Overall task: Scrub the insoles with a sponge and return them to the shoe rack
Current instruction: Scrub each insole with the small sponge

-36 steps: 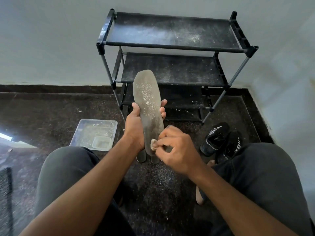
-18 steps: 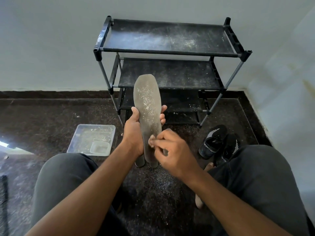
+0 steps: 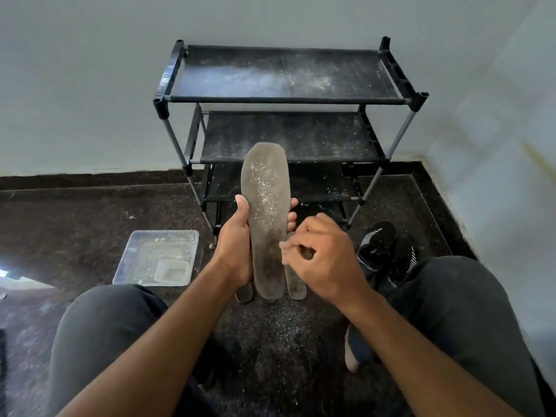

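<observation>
A grey insole (image 3: 266,206), speckled with white grit, stands upright in front of me. My left hand (image 3: 237,245) grips it round the middle from behind, thumb on its left edge. My right hand (image 3: 323,260) pinches a small pale sponge (image 3: 283,246) against the insole's right edge, low down. Two more insoles lie on the floor behind it; one heel (image 3: 296,284) shows on the right, another (image 3: 244,293) on the left. The black three-tier shoe rack (image 3: 285,99) stands against the wall, its shelves dusted with white specks.
A clear plastic tray (image 3: 132,260) with a small tub inside sits on the dark floor at left. A pair of black shoes (image 3: 376,251) lies at right beside my knee. White grit is scattered on the floor between my legs. Walls close the corner at right.
My right hand with the sponge has slid from the insole's lower face across to its right edge. The view has tilted up slightly; the left hand keeps its grip.
</observation>
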{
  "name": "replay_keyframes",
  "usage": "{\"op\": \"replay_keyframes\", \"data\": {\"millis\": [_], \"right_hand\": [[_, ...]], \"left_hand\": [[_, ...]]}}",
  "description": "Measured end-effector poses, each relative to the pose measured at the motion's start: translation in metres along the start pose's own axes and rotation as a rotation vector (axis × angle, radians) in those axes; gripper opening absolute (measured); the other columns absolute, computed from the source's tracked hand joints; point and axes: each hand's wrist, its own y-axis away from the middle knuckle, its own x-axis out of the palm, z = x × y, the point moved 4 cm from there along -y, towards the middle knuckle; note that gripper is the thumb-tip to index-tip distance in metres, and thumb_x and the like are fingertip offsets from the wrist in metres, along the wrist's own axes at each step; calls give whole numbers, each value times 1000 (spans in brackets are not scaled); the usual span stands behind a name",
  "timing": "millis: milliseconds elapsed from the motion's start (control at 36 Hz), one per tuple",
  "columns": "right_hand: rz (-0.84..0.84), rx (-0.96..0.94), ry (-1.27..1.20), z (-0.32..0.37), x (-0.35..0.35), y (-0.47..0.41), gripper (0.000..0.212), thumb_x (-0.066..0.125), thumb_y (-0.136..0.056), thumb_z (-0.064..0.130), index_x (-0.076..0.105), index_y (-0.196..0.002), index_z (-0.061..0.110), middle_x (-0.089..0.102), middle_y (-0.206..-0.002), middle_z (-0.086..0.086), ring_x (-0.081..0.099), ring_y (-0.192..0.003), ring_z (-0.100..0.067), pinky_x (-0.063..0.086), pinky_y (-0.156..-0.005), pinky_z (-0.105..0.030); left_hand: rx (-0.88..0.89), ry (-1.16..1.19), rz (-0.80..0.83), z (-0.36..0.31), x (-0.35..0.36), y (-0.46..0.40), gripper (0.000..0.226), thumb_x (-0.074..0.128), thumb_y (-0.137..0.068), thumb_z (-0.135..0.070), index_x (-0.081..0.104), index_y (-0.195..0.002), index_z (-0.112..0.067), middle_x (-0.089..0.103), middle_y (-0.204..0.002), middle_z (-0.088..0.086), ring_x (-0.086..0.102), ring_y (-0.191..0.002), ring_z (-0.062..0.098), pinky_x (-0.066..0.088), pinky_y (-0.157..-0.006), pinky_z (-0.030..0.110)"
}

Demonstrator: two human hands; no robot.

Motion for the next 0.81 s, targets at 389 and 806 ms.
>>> {"op": "replay_keyframes", "data": {"millis": [389, 806], "right_hand": [[-152, -48, -69, 10, -7, -2, 15, 72, -90, 3, 77, -104, 0, 66, -92, -7, 63, -86, -18, 52, -85, -20], [156, -123, 170, -1, 25, 11, 30, 60, -100, 10, 67, -130, 6, 55, -114, -2, 49, -105, -18, 56, -85, -33]], "left_hand": [[-35, -26, 43, 3, 3, 2, 91, 19, -100, -75, 73, -125, -7, 71, -122, 15, 72, -105, 28, 63, -84, 42], [-28, -120, 35, 9, 1, 0, 88, 17, -102, -70, 61, -140, -4, 62, -143, 14, 57, -135, 29, 35, -119, 48]]}}
